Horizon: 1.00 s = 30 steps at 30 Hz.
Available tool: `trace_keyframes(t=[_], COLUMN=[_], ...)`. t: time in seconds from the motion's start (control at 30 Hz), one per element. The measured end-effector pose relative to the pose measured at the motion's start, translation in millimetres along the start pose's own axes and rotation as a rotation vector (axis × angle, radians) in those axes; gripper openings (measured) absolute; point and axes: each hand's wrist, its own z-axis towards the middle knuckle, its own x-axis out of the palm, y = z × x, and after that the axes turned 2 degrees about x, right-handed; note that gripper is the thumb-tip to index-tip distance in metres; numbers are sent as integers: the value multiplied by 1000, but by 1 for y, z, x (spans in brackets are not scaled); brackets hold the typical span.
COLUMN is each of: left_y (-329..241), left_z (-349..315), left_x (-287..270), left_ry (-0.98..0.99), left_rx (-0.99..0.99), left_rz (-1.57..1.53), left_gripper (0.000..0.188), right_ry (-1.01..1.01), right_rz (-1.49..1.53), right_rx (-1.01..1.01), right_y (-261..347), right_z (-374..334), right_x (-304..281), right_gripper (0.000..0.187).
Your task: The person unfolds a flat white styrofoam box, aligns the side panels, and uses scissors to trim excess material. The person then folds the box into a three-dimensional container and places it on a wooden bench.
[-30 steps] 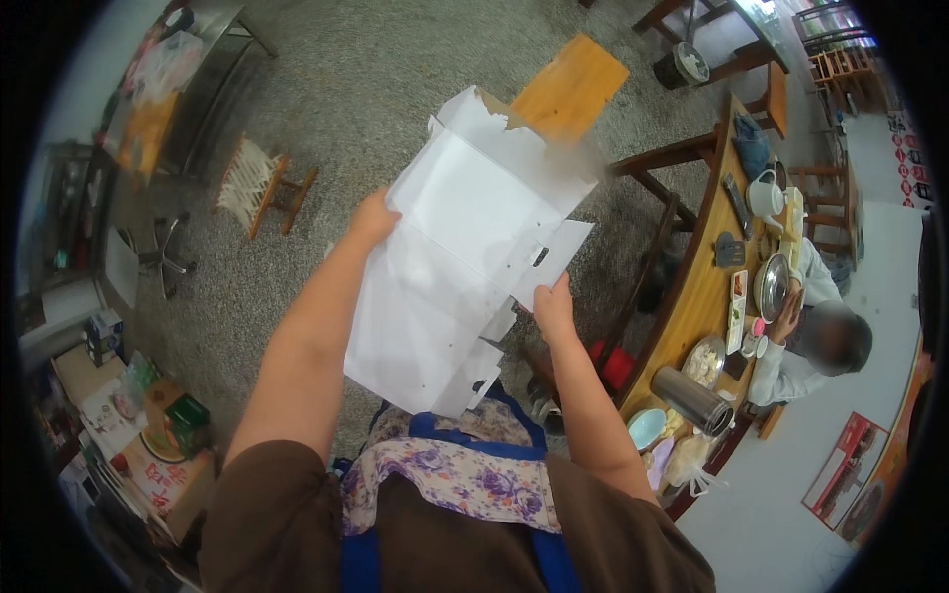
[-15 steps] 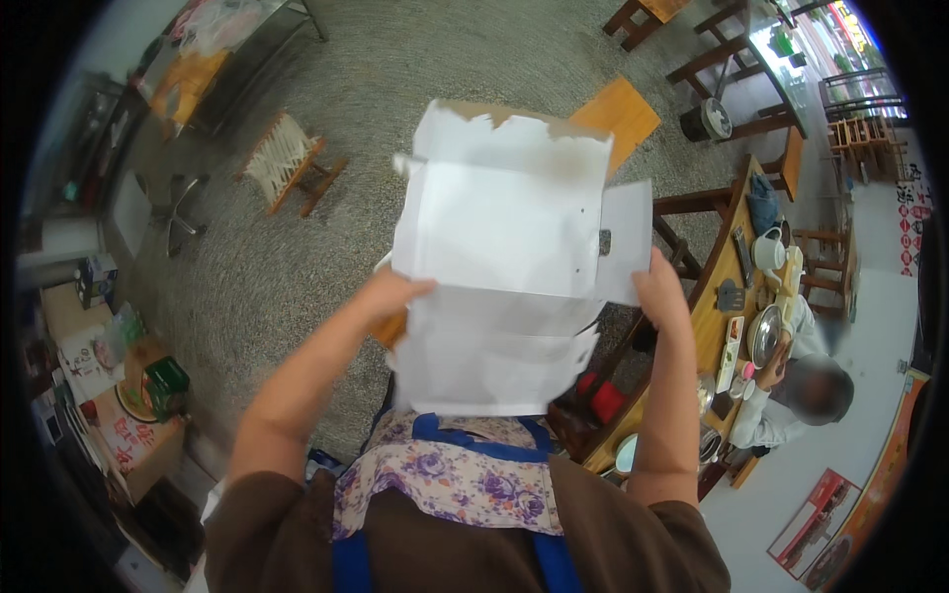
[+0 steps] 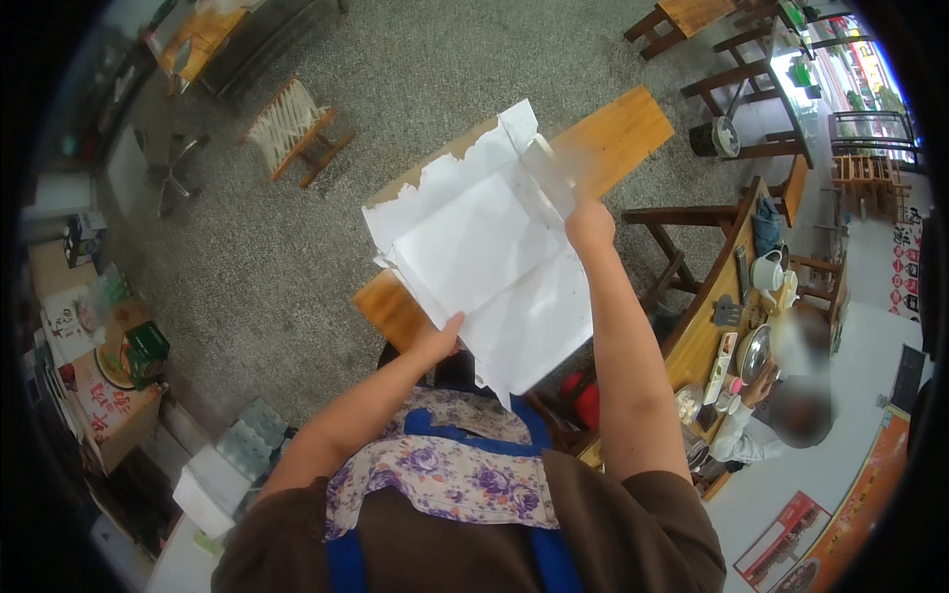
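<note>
A white, unfolded cardboard box (image 3: 484, 257) hangs tilted before me, its far edge torn and ragged with brown board showing. My left hand (image 3: 445, 339) grips its near left edge, thumb over the white face and the other fingers mostly hidden underneath. On the opposite side, my right hand (image 3: 590, 227) is closed round the right edge by a flap blurred with motion. Beneath the cardboard runs a wooden bench (image 3: 623, 133), its middle covered by the sheet. A floral apron (image 3: 455, 469) with blue straps covers my front.
A low stool with a corded seat (image 3: 287, 124) stands on the speckled floor at far left. Cartons (image 3: 119, 395) and grey egg trays (image 3: 252, 440) lie left. Along the right, a wooden table (image 3: 702, 326) bears dishes and a white pitcher (image 3: 766, 270); a person (image 3: 746, 435) sits beyond it.
The cardboard has turned anticlockwise, its right side swinging up and away. My right hand has moved farther forward and inward; my left hand has come nearer and to the right.
</note>
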Motion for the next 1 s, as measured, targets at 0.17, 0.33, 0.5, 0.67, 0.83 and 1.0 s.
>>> trace_keyframes(t=[0.17, 0.33, 0.5, 0.67, 0.83, 1.0], left_y=[-1, -20, -25, -16, -7, -15], left_z=[-14, 1, 7, 14, 23, 16], left_x=[28, 9, 5, 10, 1, 2], left_ry=[-30, -76, -121, -114, -10, 1], left_rx=[117, 42, 27, 9, -41, -43], left_rz=[-186, -135, -63, -213, -200, -107], left_gripper=[61, 55, 60, 59, 63, 64], right_ry=[2, 76, 107, -304, -485, -291], right_rz=[-58, -27, 222, 829, 585, 1083], right_rx=[-86, -38, -99, 42, 532, 1029], right_y=[-3, -4, -34, -122, -220, -206], right_z=[8, 17, 18, -32, -162, -241], right_x=[-14, -7, 7, 18, 73, 158], right_gripper=[31, 35, 41, 47, 51, 59])
